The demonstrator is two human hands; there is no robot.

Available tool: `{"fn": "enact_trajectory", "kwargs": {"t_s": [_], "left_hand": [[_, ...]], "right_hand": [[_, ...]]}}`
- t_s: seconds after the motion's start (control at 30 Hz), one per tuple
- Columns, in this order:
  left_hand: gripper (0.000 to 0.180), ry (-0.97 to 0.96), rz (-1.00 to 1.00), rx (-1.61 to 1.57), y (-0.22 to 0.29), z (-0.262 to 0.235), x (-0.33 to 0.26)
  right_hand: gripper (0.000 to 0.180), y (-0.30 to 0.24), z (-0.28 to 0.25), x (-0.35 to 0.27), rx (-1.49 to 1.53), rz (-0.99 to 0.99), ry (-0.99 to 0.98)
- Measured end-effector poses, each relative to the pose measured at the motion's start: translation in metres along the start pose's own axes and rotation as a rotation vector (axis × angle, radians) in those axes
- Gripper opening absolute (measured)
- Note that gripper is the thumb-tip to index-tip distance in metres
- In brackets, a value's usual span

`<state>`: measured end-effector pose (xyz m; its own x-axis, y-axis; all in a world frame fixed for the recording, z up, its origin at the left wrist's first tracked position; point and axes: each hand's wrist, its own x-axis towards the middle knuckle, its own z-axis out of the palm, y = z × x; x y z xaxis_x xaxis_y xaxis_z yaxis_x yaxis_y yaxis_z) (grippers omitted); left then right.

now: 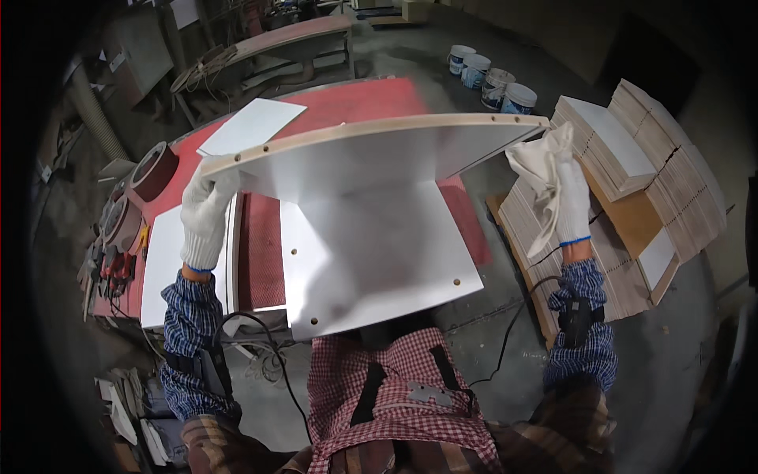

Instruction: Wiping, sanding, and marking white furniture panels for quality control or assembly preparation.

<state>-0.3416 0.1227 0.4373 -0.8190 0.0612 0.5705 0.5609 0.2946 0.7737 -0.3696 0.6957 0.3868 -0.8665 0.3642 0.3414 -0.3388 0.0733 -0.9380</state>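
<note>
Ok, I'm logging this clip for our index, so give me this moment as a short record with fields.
Setting: workshop, red workbench
Left hand: gloved, grips the left end of a white panel held up on edge
Right hand: gloved, presses a white cloth to the panel's right end
Below: second white panel, lying flat
Right side: stacked boards
Behind: four buckets

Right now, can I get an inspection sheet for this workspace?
Surface: red-topped workbench with white sheets lying on it.
Job's things: white panel, tilted up; pale cloth at its right end.
Clutter: sanding-belt rolls and tools at the bench's left edge.
Grippers: left hand, gloved, grips the panel's left end; right hand, gloved, clutches the cloth.
Cables: black cable below the bench.
Surroundings: stacked boards on the right, paint buckets beyond.
</note>
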Motion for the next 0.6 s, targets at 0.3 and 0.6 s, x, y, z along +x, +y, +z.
{"fn": "enact_trajectory", "kwargs": {"t_s": [0.3,0.6], "left_hand": [[0.036,0.154,-0.151,-0.011,-0.035,0.005,0.088],[0.043,0.050,-0.346,-0.034,-0.138,0.062,0.037]], "right_hand": [[0.040,0.044,0.097,0.029,0.106,0.216,-0.303],[0.020,0.115,0.106,0.065,0.183,0.270,-0.456]]}}
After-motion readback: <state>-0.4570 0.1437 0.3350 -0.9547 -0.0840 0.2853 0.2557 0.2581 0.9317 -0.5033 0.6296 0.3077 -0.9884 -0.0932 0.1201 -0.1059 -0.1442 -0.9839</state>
